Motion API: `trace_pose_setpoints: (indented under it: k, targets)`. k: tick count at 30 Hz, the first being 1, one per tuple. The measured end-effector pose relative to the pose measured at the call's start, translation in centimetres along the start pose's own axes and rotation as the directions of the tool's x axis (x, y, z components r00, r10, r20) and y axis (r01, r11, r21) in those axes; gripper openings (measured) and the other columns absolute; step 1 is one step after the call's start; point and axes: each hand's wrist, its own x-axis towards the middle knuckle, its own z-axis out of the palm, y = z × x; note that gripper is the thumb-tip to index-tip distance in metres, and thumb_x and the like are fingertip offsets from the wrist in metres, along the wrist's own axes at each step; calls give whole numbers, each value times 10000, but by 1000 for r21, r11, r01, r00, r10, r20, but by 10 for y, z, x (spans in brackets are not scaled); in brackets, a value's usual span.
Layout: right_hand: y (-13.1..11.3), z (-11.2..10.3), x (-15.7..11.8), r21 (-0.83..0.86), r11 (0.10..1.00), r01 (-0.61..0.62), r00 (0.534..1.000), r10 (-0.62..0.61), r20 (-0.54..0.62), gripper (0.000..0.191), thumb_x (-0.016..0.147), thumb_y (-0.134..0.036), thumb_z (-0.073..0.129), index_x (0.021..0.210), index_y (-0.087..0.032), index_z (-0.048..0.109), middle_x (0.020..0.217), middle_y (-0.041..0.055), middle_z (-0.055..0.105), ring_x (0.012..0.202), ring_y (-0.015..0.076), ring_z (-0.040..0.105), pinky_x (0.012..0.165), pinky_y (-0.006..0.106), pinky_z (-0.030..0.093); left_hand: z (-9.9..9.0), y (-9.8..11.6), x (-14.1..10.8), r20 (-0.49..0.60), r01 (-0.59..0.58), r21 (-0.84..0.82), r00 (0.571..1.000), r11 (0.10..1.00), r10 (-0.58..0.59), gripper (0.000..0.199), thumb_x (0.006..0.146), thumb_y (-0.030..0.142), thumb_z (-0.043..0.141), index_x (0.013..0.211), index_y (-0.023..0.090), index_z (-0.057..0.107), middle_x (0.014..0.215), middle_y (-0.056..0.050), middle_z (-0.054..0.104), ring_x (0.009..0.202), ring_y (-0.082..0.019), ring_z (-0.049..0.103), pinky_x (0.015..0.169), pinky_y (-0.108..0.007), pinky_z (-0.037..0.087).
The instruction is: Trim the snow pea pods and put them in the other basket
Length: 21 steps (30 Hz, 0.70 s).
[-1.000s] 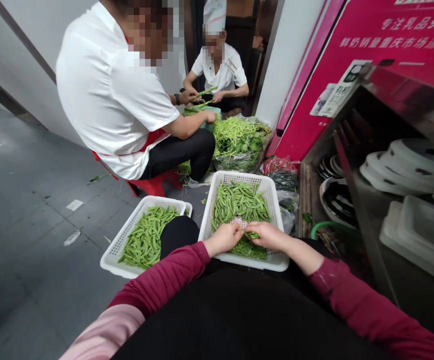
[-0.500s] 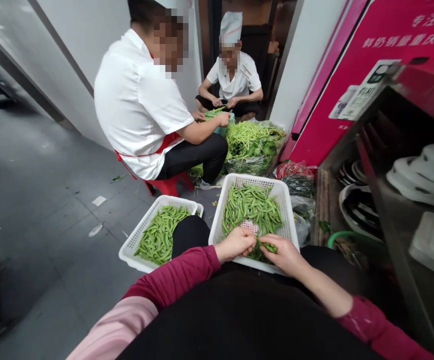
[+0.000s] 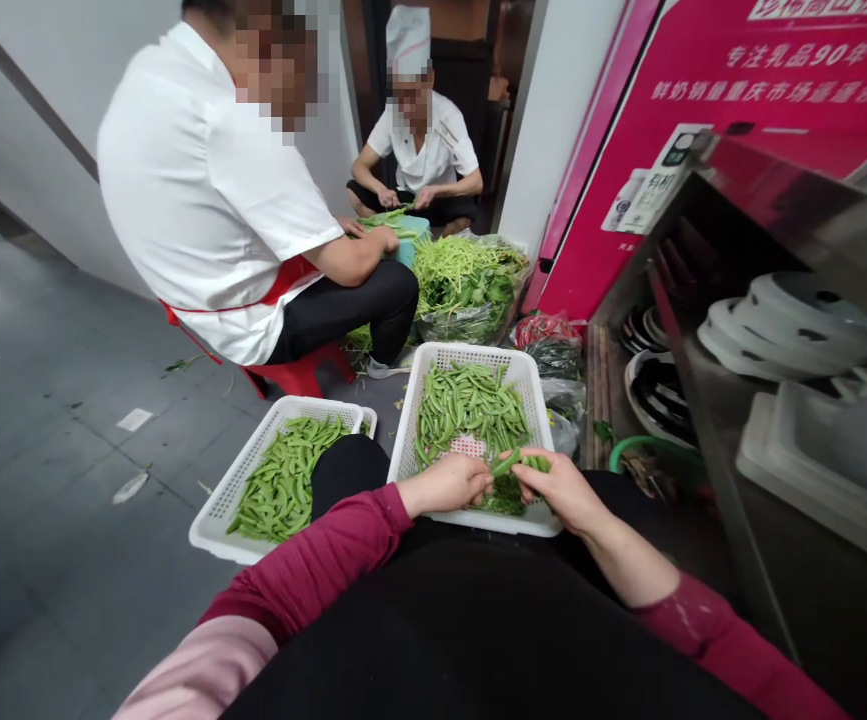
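Over the near end of a white perforated basket [image 3: 545, 400], my two hands are close together. My right hand [image 3: 564, 490] is closed around a few green pea pods [image 3: 535, 462], with one pod [image 3: 506, 462] sticking out towards the left. At that pod's left end, the fingertips of my left hand [image 3: 448, 484] are pinched together. A heap of pea pods [image 3: 470, 405] fills the far part of this basket. Small green trimmings [image 3: 506, 494] lie below my hands. To the left, a second white basket [image 3: 212, 512] holds more pea pods [image 3: 287, 475].
A co-worker in white [image 3: 208, 200] sits on a red stool [image 3: 298, 375]; another person [image 3: 425, 150] squats beyond. Leafy greens [image 3: 470, 275] are piled by them. On the right stand a metal shelf [image 3: 710, 400] with white dishes [image 3: 800, 320] and a green-rimmed container [image 3: 628, 445].
The view has swung right, so everything sits further left. A pod now sticks out between my hands, and my fingertips are slightly further apart.
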Motion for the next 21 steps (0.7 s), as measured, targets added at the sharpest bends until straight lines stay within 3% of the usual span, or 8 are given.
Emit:
trace_pose_setpoints:
  k: [3, 6, 8, 11, 13, 16, 19, 21]
  targets:
    - [-1, -2, -1, -457, 860, 225, 968, -250, 6, 322, 759, -240, 494, 1067, -190, 572, 866, 83, 604, 781, 195, 560, 688, 291, 433, -4, 8, -2, 24, 15, 290, 999, 957, -23, 280, 811, 295, 400, 704, 154, 617, 646, -46, 598, 610, -139, 544, 593, -222, 396]
    - [-3, -1, 0, -616, 606, 503, 859, -272, 434, 273, 743, -190, 501, 1001, -208, 590, 960, 83, 582, 875, 191, 543, 725, 269, 421, -3, 9, -4, 96, -38, 439, 995, 898, -5, 258, 790, 315, 441, 680, 168, 622, 633, -54, 601, 618, -161, 553, 579, -233, 387]
    - [-3, 3, 4, -580, 589, 562, 793, -182, 582, 142, 720, -213, 541, 840, -187, 613, 805, 58, 593, 769, 178, 557, 665, 260, 421, -1, 6, -5, 70, -62, 420, 997, 905, 36, 256, 791, 331, 442, 687, 176, 618, 627, -43, 597, 612, -160, 548, 577, -233, 382]
    - [0, 14, 10, -415, 842, 346, 896, -165, 412, 131, 742, -298, 542, 718, -172, 569, 624, 7, 549, 606, 145, 530, 578, 250, 406, 5, -2, -3, -158, -9, 212, 987, 977, 43, 283, 813, 324, 408, 657, 167, 585, 601, -16, 564, 586, -124, 507, 575, -216, 363]
    - [1, 26, 11, -77, 990, 117, 959, -92, 267, 193, 774, -362, 502, 724, -178, 529, 540, -33, 495, 487, 113, 475, 501, 236, 392, 12, -7, 0, -345, 14, -42, 938, 999, -27, 307, 821, 309, 382, 609, 152, 538, 568, 3, 517, 558, -98, 462, 558, -201, 345]
    - [-1, 49, 10, 335, 940, -69, 983, 6, 186, 228, 767, -400, 504, 713, -179, 486, 505, -55, 463, 410, 92, 429, 440, 229, 383, 22, -11, 5, -451, -33, -497, 864, 867, -225, 326, 814, 359, 374, 574, 149, 441, 474, 42, 394, 458, -70, 363, 474, -188, 302]
    - [-3, 67, 14, 354, 935, -22, 997, -8, 83, 225, 739, -394, 546, 729, -174, 499, 516, -40, 514, 424, 99, 463, 464, 236, 402, 24, -12, 9, -383, -82, -775, 850, 626, -363, 337, 813, 431, 348, 614, 162, 390, 431, 71, 322, 373, -53, 274, 391, -180, 238]
    - [1, 67, 26, 290, 956, 40, 998, -25, -55, 240, 735, -404, 549, 774, -170, 517, 540, -24, 553, 437, 104, 481, 487, 240, 415, 23, -16, 10, -325, -48, -814, 863, 578, -386, 340, 820, 438, 316, 648, 159, 407, 441, 69, 331, 356, -51, 267, 372, -179, 233]
